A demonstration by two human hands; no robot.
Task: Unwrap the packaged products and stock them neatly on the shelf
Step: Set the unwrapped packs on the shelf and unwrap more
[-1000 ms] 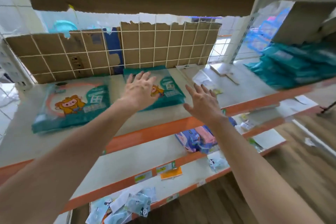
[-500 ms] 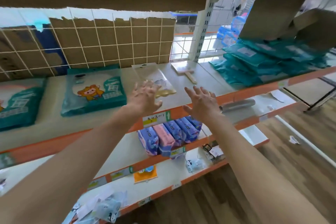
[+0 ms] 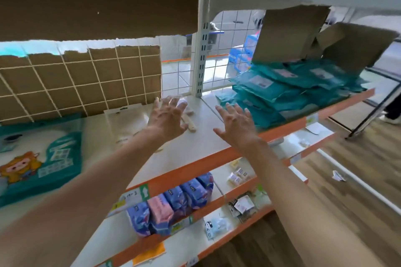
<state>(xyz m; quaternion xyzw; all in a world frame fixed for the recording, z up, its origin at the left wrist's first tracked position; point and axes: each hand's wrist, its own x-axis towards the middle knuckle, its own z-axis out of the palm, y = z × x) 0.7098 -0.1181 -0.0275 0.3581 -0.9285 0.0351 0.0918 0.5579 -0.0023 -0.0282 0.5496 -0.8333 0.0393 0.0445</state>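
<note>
- Both hands have shifted right along the shelf (image 3: 206, 138) since half a second ago, off the cartoon pack and toward the teal pile, and the view has swung right with them.
- Top shelf board: pale, with an orange front edge. A wire grid runs along its back edge with a torn cardboard sheet (image 3: 82, 84) behind it.
- Cardboard box (image 3: 293, 34): at the back right of the board, flaps open above the teal pile. Whether any packs are inside it cannot be told.
- Teal pile (image 3: 288, 91): many flat packs overlapping at the right end of the board, white labels up and long sides roughly along the board. The lowest reach the front edge.
- Cartoon pack (image 3: 41, 158): flat and face up at the left end of the board, hang-hole end toward the back edge, partly cut off by the view.
- Clear bag (image 3: 128, 123): flat, mid-board, just right of the cartoon pack.
- Blue and pink packs (image 3: 173, 204): a row standing on the next board down, against its front edge.
- Left hand (image 3: 167, 118): fingers spread wide, holding nothing, over the middle of the board above a wooden stick (image 3: 191, 123).
- Right hand (image 3: 237, 124): fingers spread wide, empty, near the front edge just beside the teal pile.
</note>
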